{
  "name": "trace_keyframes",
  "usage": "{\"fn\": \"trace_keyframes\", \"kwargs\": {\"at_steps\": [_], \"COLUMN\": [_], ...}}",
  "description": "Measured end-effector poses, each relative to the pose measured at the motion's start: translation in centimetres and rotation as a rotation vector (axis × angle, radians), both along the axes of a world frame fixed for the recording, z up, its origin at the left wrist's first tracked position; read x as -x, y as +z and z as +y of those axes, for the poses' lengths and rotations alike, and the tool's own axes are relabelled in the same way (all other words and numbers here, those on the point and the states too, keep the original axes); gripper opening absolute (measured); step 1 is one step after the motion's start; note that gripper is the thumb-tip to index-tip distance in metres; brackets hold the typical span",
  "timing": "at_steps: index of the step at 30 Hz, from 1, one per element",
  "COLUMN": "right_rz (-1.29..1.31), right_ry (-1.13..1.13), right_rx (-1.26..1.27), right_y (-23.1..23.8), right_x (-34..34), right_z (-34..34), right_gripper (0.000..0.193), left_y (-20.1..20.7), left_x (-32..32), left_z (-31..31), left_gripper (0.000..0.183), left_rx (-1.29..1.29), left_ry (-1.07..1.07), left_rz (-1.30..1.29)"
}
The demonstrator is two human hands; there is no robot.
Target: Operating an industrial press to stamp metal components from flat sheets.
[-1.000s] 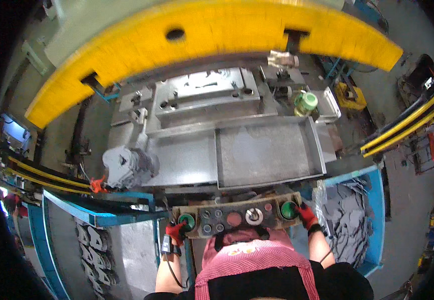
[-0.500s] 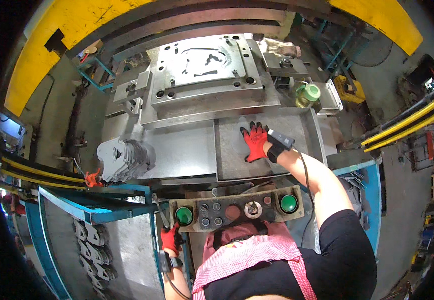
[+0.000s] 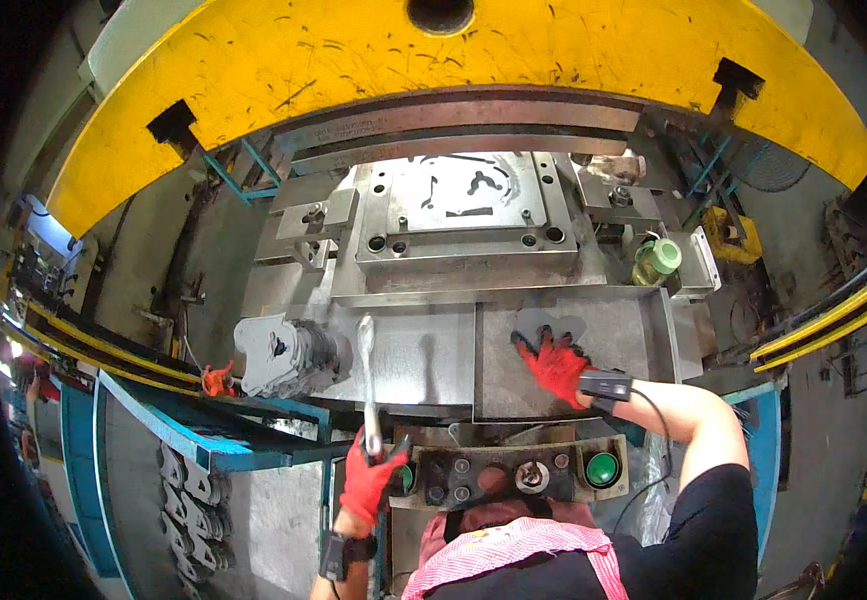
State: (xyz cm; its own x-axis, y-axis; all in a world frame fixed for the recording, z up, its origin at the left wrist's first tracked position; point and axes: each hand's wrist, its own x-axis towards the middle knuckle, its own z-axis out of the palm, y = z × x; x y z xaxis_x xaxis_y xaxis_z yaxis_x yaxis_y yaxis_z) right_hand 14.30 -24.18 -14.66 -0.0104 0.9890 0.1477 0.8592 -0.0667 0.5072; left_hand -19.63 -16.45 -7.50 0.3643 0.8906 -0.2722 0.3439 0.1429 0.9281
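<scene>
My left hand (image 3: 372, 480), in a red glove with dark fingertips, is closed round the near end of a long, slim metal hand tool (image 3: 366, 370). The tool points away from me over the metal table; its exact kind is unclear. My right hand (image 3: 554, 362), in a matching glove, lies with fingers spread on the shallow metal tray (image 3: 514, 402). Its fingertips touch a flat grey metal piece (image 3: 566, 325), partly covered by the glove. Left of the tool stands a stack of similar grey flat pieces (image 3: 279, 358).
Beyond the table is a steel die (image 3: 469, 245) beneath a yellow press frame (image 3: 434, 70). A control panel (image 3: 494, 455) with green buttons is in front of me. A green-lidded jar (image 3: 658, 262) stands right of the die. More grey parts (image 3: 192, 510) lie at lower left.
My left hand has lifted the tool from beside the panel and swung it forward over the table. The view has tilted up, showing more yellow frame. My right hand stays on the tray.
</scene>
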Motion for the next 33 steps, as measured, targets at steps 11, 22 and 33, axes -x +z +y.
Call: {"fn": "trace_keyframes", "kwargs": {"at_steps": [11, 22, 33], "right_rz": [1.671, 1.010, 0.744], "right_ry": [-0.349, -0.161, -0.002], "right_rx": [-0.266, -0.154, -0.181], "right_y": [2.9, 5.3, 8.6], "right_x": [-4.4, -1.7, -1.0], "right_z": [-6.6, -7.8, -5.3], "right_gripper": [0.072, 0.057, 0.043], "left_y": [9.7, 11.1, 8.0], "left_x": [-19.3, -15.1, 9.2], "left_z": [16.2, 13.6, 6.4], "left_gripper": [0.044, 0.037, 0.024], "left_rx": [0.239, 0.248, 0.140], "left_ry": [-0.514, -0.364, 0.232], "left_rz": [0.062, -0.367, -0.038]}}
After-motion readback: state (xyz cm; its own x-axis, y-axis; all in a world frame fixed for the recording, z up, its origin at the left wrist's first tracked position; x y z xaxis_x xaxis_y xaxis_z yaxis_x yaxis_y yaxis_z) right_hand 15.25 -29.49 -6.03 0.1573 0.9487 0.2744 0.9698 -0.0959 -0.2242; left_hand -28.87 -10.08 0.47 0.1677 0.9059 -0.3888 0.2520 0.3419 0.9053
